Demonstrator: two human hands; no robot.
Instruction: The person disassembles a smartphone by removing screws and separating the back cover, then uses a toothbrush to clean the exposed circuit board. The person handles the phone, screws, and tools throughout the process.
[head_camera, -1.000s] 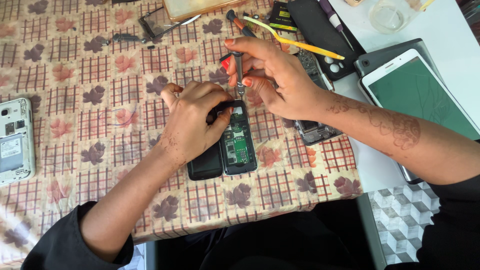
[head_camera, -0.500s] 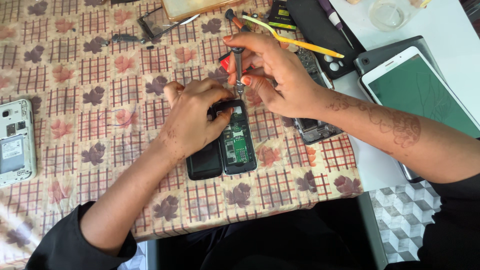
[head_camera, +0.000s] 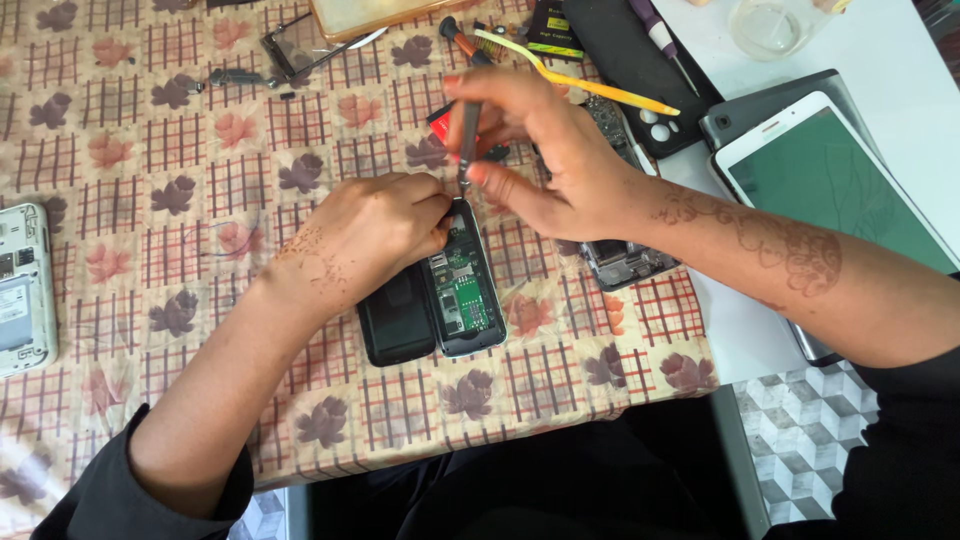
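An opened small black phone (head_camera: 465, 290) lies on the patterned tablecloth (head_camera: 180, 200), its green circuit board showing. A black back cover (head_camera: 395, 325) lies right beside it on the left. My left hand (head_camera: 365, 235) presses on the phone's top left edge, fingers curled. My right hand (head_camera: 545, 150) grips a thin grey screwdriver (head_camera: 467, 135) held upright, its tip down at the top end of the phone.
A white opened phone (head_camera: 22, 290) lies at the left edge. A white smartphone with a green screen (head_camera: 835, 180) sits on a grey tablet at right. Another dismantled phone (head_camera: 625, 265), yellow tweezers (head_camera: 580, 75), a second screwdriver (head_camera: 662, 40) and small parts lie behind.
The view has shifted slightly. My right hand has tilted the screwdriver more upright over the phone's top end; my left hand has stayed on the phone.
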